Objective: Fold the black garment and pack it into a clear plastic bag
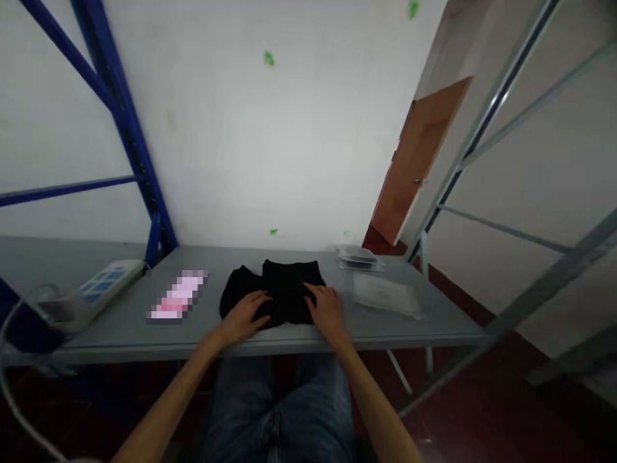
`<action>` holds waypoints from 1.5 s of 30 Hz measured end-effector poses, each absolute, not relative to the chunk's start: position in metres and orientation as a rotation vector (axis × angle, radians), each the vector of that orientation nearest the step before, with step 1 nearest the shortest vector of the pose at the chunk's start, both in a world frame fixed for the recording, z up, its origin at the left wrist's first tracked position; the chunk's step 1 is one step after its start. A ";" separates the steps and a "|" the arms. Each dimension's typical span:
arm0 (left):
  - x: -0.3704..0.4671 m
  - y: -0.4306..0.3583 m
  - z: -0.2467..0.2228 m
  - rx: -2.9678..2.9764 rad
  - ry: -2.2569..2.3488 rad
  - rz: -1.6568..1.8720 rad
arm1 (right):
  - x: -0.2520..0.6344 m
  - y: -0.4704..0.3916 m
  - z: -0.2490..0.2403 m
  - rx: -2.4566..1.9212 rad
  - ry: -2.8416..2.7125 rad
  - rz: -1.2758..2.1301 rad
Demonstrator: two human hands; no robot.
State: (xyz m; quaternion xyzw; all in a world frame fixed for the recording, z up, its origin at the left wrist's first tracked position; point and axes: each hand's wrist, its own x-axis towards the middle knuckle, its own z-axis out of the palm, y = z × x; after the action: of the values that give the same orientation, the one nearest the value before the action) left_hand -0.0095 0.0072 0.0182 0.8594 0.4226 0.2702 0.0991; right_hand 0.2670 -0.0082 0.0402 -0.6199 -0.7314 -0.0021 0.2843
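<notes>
Left hand (245, 316) and right hand (328, 312) lie partly open on the black cloth (289, 289) near the table's (434, 326) front edge; I see no grip. Apparent step: smoothing; next calls for even pressure.

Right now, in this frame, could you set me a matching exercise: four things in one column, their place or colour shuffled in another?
Things
1. black cloth
2. door
3. flat whitish packet
4. blue frame

Places and colours
A. brown, in the background on the right
B. lying on the grey table, to the right of the right hand
C. rising at the left of the picture
D. touched by both the left hand and the right hand

Right pairs: 1-D, 2-A, 3-B, 4-C
</notes>
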 end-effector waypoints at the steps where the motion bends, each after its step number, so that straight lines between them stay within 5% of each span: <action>1: -0.009 0.007 0.018 2.546 1.253 0.797 | 0.269 -0.008 0.043 -1.656 -1.944 -0.013; 16: -0.008 0.002 0.026 2.600 1.297 0.749 | 0.301 -0.019 0.068 -1.967 -1.885 -0.018; 30: 0.000 -0.001 0.046 2.408 1.518 1.138 | 0.215 -0.030 0.056 -1.070 -2.066 0.199; 45: 0.023 -0.002 0.048 2.524 1.576 1.183 | 0.305 -0.007 0.065 -1.566 -2.097 0.205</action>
State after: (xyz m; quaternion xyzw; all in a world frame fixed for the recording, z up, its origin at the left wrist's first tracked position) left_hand 0.0231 -0.0016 0.0483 0.7878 0.4920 0.3692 -0.0302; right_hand 0.3048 -0.0067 0.0651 -0.5768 -0.7723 0.0754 0.2553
